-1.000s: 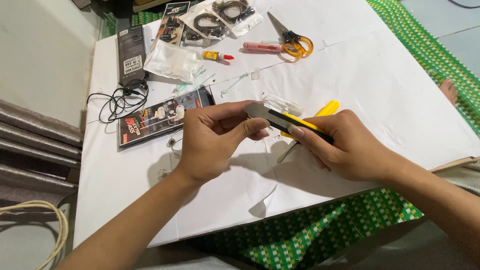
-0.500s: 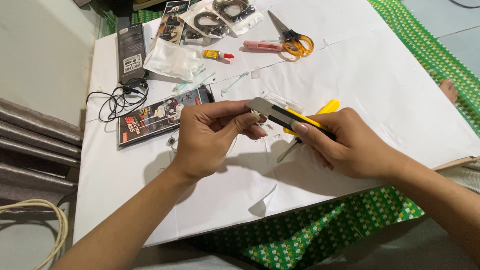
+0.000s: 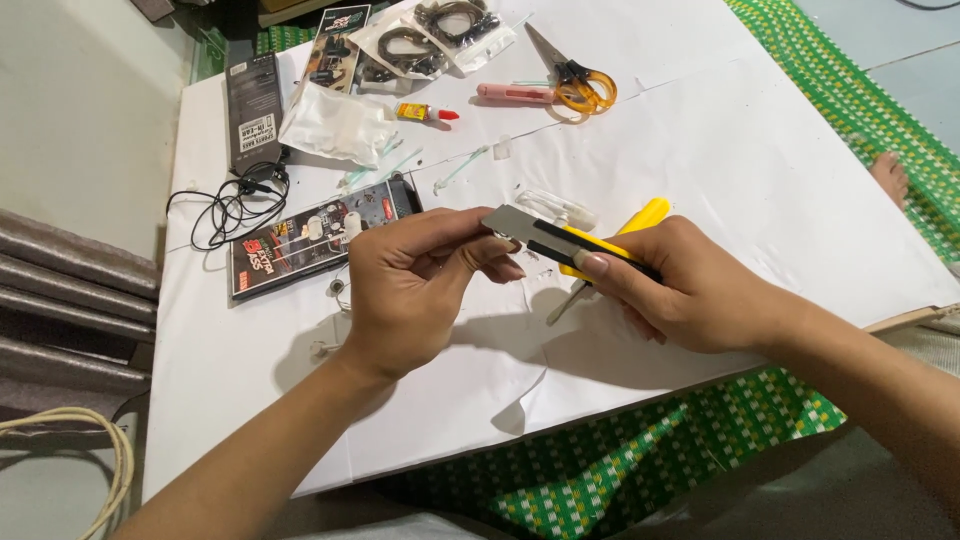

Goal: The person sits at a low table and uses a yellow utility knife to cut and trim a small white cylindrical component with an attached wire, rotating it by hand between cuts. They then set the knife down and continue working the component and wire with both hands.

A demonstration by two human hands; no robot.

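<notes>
— Utility knife [image 3: 565,243], yellow and black, sits at the centre of the frame, above the white paper [image 3: 700,150] that covers the surface. Where do we hold it?

— Our right hand [image 3: 690,290] wraps the handle, grip pressed together around it, thumb lying along the black slider. The bare blade points toward the upper left of the frame.

— And our left hand [image 3: 410,295]?

— Its fingers are curled, the fingertips [image 3: 505,268] meeting right at the blade's end. We cannot tell whether they pinch some small piece there.

— What lies around?

— Orange-handled scissors [image 3: 575,85] at the top centre, a small glue tube [image 3: 425,112] left of them, clear bags [image 3: 335,125] in the upper left, a black cable [image 3: 235,205] at the left edge, a dark printed packet [image 3: 315,235] just beside our left hand. A green woven mat [image 3: 640,470] shows under the paper at the bottom.
</notes>
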